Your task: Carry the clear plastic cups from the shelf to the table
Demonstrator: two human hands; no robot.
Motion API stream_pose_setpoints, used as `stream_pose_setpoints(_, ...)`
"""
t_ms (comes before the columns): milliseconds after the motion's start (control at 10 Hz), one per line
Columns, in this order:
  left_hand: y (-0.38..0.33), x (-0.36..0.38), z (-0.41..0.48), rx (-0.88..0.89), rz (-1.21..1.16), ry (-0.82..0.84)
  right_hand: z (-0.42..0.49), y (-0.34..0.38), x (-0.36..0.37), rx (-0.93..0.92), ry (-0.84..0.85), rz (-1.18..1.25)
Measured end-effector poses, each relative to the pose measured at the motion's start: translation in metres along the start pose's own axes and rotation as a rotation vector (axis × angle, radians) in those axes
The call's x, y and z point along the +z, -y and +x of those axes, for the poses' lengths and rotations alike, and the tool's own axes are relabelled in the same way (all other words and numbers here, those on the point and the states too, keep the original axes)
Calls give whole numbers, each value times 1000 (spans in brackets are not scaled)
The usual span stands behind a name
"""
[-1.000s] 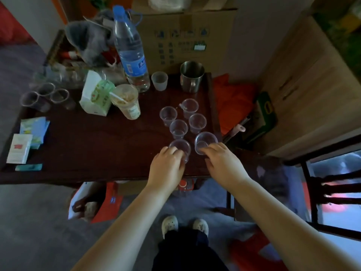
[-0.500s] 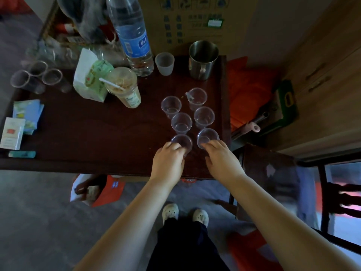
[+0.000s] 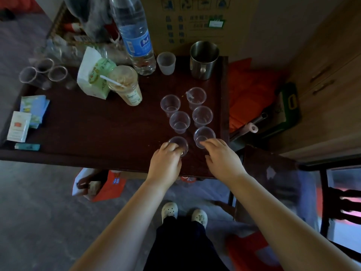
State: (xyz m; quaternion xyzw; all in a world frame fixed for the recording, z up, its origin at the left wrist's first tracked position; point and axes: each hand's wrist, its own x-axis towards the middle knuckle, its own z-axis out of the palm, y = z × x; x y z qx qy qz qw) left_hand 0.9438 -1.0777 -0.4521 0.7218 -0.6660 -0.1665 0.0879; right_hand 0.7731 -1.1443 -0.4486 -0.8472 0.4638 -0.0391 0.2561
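Six clear cups (image 3: pixel 180 122), thin, see-through and upright, stand in two rows at the right of the dark surface (image 3: pixel 97 133). The left hand (image 3: pixel 166 163) fingers pinch the nearest left cup; the right hand (image 3: pixel 222 159) fingers touch the nearest right cup's rim.

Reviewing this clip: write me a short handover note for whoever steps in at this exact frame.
Left hand: fingers closed on the near-left cup, which stands on the table.
Right hand: fingertips on the near-right cup; firm grip unclear.
Done: six clear cups in two rows of three near the table's right edge, the other four upright behind.
Left: release both; the shelf is out of view, so remaining cups unknown.
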Motion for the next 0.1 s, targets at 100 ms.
stream_pose_setpoints(100,1,-5,-3,-8,-2,-5,-4,3,-5,-4,-89,5)
